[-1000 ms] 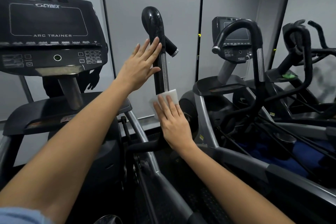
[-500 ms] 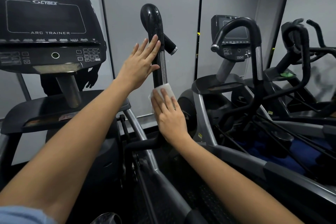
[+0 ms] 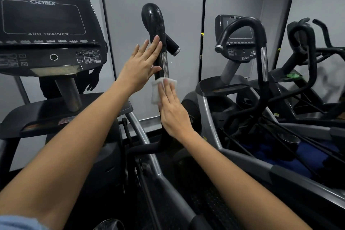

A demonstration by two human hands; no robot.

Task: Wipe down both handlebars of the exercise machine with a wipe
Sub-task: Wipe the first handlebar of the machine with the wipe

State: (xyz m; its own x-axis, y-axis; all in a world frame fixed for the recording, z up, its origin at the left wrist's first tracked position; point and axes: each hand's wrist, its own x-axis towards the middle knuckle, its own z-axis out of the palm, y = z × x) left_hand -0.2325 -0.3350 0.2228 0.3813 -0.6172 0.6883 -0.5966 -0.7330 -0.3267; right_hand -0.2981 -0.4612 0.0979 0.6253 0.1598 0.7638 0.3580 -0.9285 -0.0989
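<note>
The machine's right handlebar (image 3: 153, 22) is a glossy black upright post with a silver grip strip, and its top looks wet. My left hand (image 3: 140, 67) lies flat against the post's left side, fingers spread and straight. My right hand (image 3: 172, 110) presses a white wipe (image 3: 157, 89) against the post just below the silver strip, fingers extended over the wipe. The left handlebar of this machine is out of view.
The Cybex Arc Trainer console (image 3: 44, 33) sits at the upper left. A second identical machine (image 3: 246, 52) stands close on the right, with more machines behind it. A grey wall panel is directly ahead.
My right hand has slid the wipe up the handlebar post, from well below the silver strip to its lower end. My left hand has stayed flat on the post.
</note>
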